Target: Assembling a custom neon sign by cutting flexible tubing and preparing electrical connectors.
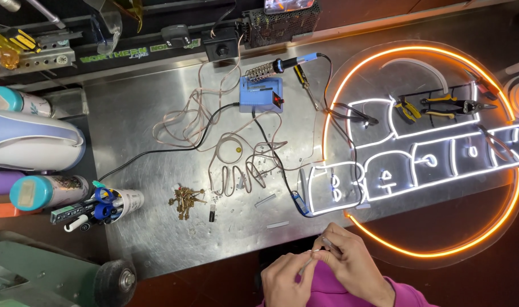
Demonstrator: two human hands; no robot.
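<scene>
Both hands work at the near edge of the steel bench [157,113]. The left hand [285,281] and right hand [353,261] are curled, fingertips pinching a thin wire [312,257] between them, clear of the surface. Just beyond lies the lit neon sign [424,153], overhanging the bench's near edge. Loose wires [237,176] lie mid-bench, with the blue soldering station [261,94] farther back.

A thin pale wire [312,257] is pinched between the left hand [286,279] and the right hand [353,260] at the near edge of the steel bench [146,227]. A lit orange-ringed neon sign [421,149] is seen beyond them, a blue soldering station [261,94] farther back, and brass keys [185,202] to the left.
</scene>
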